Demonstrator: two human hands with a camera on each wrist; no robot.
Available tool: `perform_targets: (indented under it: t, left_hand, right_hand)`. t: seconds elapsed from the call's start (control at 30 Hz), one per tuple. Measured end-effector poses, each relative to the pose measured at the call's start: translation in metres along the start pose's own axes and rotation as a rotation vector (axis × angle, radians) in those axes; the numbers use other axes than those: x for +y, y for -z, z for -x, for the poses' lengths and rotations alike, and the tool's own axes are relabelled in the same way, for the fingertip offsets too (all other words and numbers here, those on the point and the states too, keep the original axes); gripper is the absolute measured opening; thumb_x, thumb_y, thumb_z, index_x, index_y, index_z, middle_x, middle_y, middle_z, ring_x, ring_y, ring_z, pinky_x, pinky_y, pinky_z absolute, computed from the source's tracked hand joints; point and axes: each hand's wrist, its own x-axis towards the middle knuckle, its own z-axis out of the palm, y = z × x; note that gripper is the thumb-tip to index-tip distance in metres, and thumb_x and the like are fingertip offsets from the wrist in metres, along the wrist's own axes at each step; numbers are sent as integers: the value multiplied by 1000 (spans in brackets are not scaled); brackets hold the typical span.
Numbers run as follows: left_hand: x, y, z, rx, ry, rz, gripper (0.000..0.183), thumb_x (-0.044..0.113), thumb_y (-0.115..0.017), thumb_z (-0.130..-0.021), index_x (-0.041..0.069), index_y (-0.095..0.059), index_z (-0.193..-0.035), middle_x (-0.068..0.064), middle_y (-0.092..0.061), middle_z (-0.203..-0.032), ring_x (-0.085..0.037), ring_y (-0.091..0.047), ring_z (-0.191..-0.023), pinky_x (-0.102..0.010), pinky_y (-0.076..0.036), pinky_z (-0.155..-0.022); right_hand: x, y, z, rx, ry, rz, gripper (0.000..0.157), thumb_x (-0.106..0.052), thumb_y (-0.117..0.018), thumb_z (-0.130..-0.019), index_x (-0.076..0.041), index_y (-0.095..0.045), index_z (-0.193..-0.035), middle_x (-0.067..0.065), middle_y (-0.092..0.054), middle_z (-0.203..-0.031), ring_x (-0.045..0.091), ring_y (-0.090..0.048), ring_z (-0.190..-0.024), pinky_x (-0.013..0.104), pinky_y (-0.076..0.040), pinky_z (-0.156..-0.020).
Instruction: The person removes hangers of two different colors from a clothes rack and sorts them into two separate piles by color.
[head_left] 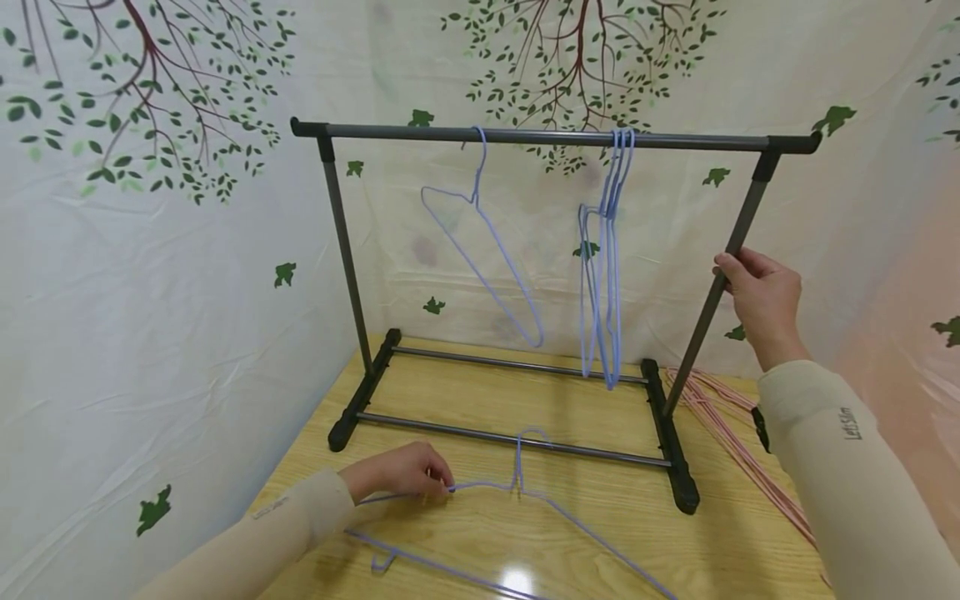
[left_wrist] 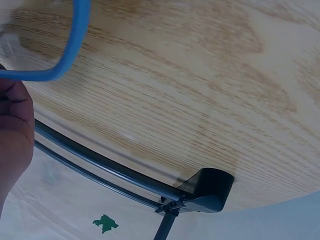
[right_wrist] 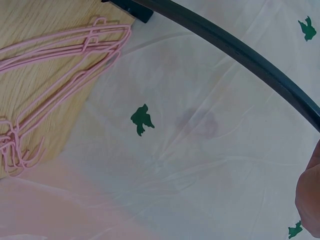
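A blue wire clothes hanger [head_left: 480, 483] is in my left hand [head_left: 405, 471], its shoulder pinched between thumb and fingers. Its hook points toward the rack, and its lower part runs out of the head view. The left wrist view shows a bent part of the hanger [left_wrist: 65, 60] beside the hand [left_wrist: 15, 135]. My right hand [head_left: 768, 304] grips the right upright [head_left: 701, 333] of a dark garment rack, thumb in front. In the right wrist view, only part of that hand [right_wrist: 307, 200] shows.
On the rack's top bar [head_left: 375, 132] hang a single blue hanger [head_left: 453, 242] and, farther right, several bunched blue hangers [head_left: 615, 208]. Pink hangers [right_wrist: 75, 45] lie on the wooden table [head_left: 480, 387] right of the rack. Behind hangs a leaf-patterned sheet [head_left: 225, 250].
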Motion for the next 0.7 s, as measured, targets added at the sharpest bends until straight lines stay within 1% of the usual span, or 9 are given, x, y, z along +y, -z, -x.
perform_targets:
  t: [0.13, 0.2, 0.27, 0.4, 0.53, 0.6, 0.7]
  left_hand:
    - [-2, -2, 0, -40, 18, -24, 8, 12, -73, -90, 11, -78, -95, 14, -65, -78, 0, -53, -66, -20, -47, -63]
    - [-2, -3, 1, -48, 30, -18, 7, 11, -73, -89, 10, -78, -93, 14, -64, -76, 1, -52, -65, -20, -46, -63]
    - [-2, -5, 2, -52, 26, -27, 5, 11, -74, -88, 9, -78, -91, 15, -64, -75, 1, -52, -65, -20, -46, -64]
    - [0, -6, 3, -49, 5, -59, 4, 10, -76, -86, 7, -77, -88, 14, -64, -74, 3, -51, -65, -19, -47, -64]
    - [0, -5, 3, -34, -3, -98, 3, 13, -77, -86, 10, -77, -86, 16, -63, -74, 3, -52, -64, -19, -47, -63]
    - [-1, -3, 2, -25, -5, -117, 4, 15, -77, -86, 11, -77, -85, 16, -63, -74, 3, -52, -64, -19, -47, -63]
    - [0, 1, 1, -12, -7, -140, 5, 17, -75, -88, 12, -76, -87, 16, -63, -77, 2, -52, -67, -20, -46, -64]
  right_hand:
    - [0, 0, 0, 0, 1, -4, 59, -44, -69, -90, -13, -59, -139, -7, -66, -112, 8, -63, -104, 18, -46, -92]
    - [0, 0, -1, 2, -1, 3, 59, -44, -68, -90, -14, -59, -140, -7, -66, -113, 8, -63, -104, 19, -46, -93]
    - [1, 0, 0, 5, -3, 9, 59, -45, -68, -90, -14, -59, -140, -7, -66, -114, 8, -63, -104, 19, -46, -93]
    - [2, 0, 1, 8, 3, -8, 59, -43, -70, -89, -13, -60, -139, -8, -67, -110, 7, -64, -101, 17, -47, -91]
    - [2, 1, 2, 11, 15, -59, 59, -40, -73, -88, -11, -61, -137, -9, -69, -104, 5, -65, -97, 16, -48, -88]
    - [1, 1, 2, 12, 13, -75, 59, -39, -73, -87, -10, -61, -137, -9, -69, -104, 6, -65, -97, 17, -48, -89]
    - [0, 0, 2, 9, 5, -69, 58, -40, -73, -88, -12, -61, -137, -7, -69, -108, 6, -65, -99, 19, -47, -92]
